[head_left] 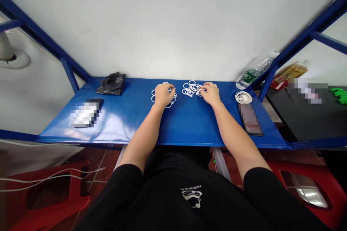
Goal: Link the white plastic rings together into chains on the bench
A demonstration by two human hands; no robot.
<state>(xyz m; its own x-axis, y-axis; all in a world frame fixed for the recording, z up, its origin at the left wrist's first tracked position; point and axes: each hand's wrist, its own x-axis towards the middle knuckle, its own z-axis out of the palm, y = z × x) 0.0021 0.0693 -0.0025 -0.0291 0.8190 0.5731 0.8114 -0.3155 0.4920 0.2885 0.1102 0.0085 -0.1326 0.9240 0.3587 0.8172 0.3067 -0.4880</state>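
On the blue tabletop, a cluster of thin white rings [153,98] lies under my left hand [163,95]. The left fingers are bent down over the cluster, with thumb and forefinger close together at its right side; the hand hides the cluster's middle. To the right is a looser, overlapping heap of similar white rings [192,87], some with small knobs on them. At the heap's right edge my right hand [211,93] pinches one white ring [201,92] between thumb and fingers.
A crumpled black plastic bag [112,83] and a blurred dark-edged device [86,113] are at left. At right are a clear water bottle [253,74], a coiled white cable [243,97] and a phone [249,119]. Blue frame bars [267,83] slope up both sides; red stools [54,195] stand below.
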